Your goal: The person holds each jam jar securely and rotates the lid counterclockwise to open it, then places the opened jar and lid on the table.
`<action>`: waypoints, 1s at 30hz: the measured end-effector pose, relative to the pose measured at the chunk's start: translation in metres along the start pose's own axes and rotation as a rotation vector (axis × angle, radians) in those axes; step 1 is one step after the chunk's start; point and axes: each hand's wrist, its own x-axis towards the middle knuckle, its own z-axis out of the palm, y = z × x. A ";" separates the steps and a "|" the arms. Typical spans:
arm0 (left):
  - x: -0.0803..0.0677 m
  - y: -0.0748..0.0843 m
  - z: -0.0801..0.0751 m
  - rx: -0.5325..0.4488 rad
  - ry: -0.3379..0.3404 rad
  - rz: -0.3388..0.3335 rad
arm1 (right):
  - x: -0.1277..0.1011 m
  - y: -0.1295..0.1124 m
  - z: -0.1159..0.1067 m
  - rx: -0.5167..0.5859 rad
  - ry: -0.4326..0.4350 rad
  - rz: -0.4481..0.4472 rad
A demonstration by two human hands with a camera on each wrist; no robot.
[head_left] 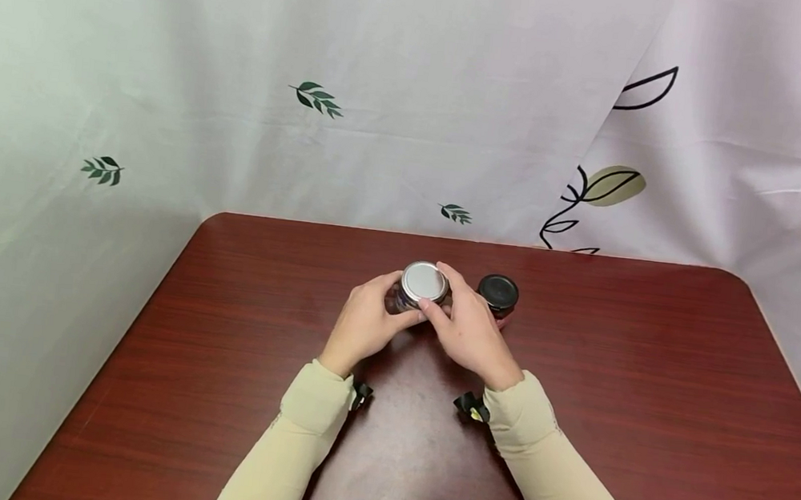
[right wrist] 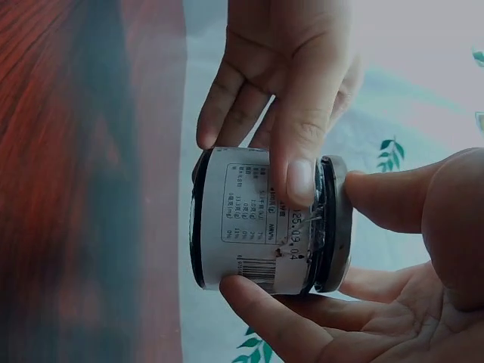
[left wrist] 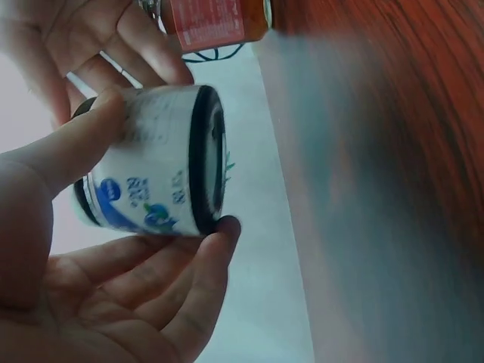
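A small glass jar with a silver lid (head_left: 424, 281) is held up over the table between both hands. Its white label (left wrist: 151, 178) shows a blue design and a blueberry picture; printed text and a barcode (right wrist: 257, 271) cover another side. My left hand (head_left: 365, 317) grips the body, thumb across the label and fingers underneath. From the other side my right hand (head_left: 468, 329) holds the lid end, its thumb (right wrist: 393, 195) at the lid's edge and a fingertip against the label. The lid sits on the jar.
Just right of the hands stands a second jar (head_left: 498, 293) with a black lid; its red label (left wrist: 208, 23) shows in the left wrist view. The reddish-brown wooden table (head_left: 648, 386) reaches back to a white curtain (head_left: 404, 65) printed with leaves.
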 end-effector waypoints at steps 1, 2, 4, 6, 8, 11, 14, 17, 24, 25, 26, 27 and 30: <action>0.000 0.001 0.000 -0.005 0.017 0.008 | 0.000 -0.001 -0.001 0.006 0.005 0.001; 0.000 0.001 0.001 -0.010 0.033 0.014 | -0.001 -0.002 -0.002 0.016 0.008 0.002; 0.001 0.002 0.002 -0.022 0.060 0.025 | -0.001 -0.003 -0.003 0.027 0.012 0.002; 0.001 0.003 0.003 -0.030 0.078 0.036 | -0.002 -0.005 -0.004 0.034 0.015 0.005; 0.001 0.003 0.005 -0.036 0.084 0.037 | -0.002 -0.005 -0.004 0.040 0.011 0.006; 0.001 0.003 0.007 -0.039 0.079 0.030 | -0.003 -0.006 -0.004 0.041 0.005 0.008; 0.002 0.002 0.010 -0.036 0.074 0.022 | -0.003 -0.006 -0.004 0.030 0.000 0.001; 0.001 0.001 0.011 -0.034 0.077 0.022 | -0.003 -0.006 -0.003 0.019 0.000 -0.003; 0.001 0.001 0.010 -0.043 0.093 0.035 | -0.003 -0.005 -0.002 0.025 -0.004 0.005; 0.001 0.001 0.010 -0.048 0.097 0.045 | -0.003 -0.005 -0.002 0.026 -0.001 0.007; 0.001 0.001 0.010 -0.052 0.101 0.056 | -0.003 -0.006 -0.002 0.023 0.002 0.009; 0.001 0.001 0.010 -0.058 0.106 0.069 | -0.003 -0.006 -0.002 0.023 0.005 0.012; 0.002 0.002 0.011 -0.068 0.117 0.105 | -0.003 -0.007 -0.003 0.015 0.026 0.022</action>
